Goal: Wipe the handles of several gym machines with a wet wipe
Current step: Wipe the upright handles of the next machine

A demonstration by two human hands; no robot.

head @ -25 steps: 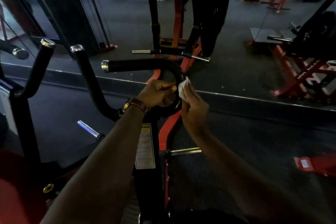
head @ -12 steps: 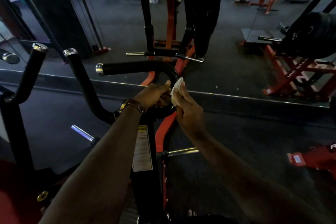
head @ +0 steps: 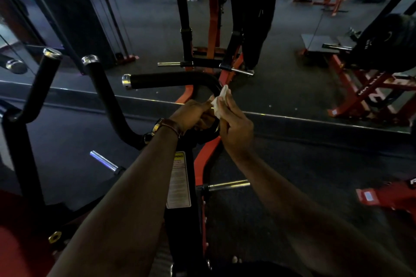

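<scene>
A black curved machine handle (head: pixel 171 80) with a chrome end cap runs left to right and bends down at the centre. My right hand (head: pixel 234 126) holds a crumpled white wet wipe (head: pixel 220 99) against the bend of that handle. My left hand (head: pixel 191 114), with a watch on the wrist, has its fingers curled and its thumb touching the wipe's left edge. Two more black handles with chrome caps (head: pixel 92 87) (head: pixel 42 81) rise at the left.
A wall mirror ahead reflects the machine and a standing person in dark clothes (head: pixel 256 18). Red machine frames (head: pixel 364 96) stand at the right. Chrome pegs (head: pixel 103 162) (head: pixel 227 185) stick out low on the machine. A warning label (head: pixel 179 180) is on the black post.
The wipe has slid a little up along the handle's bend, with both hands staying close together. The camera view shifted slightly.
</scene>
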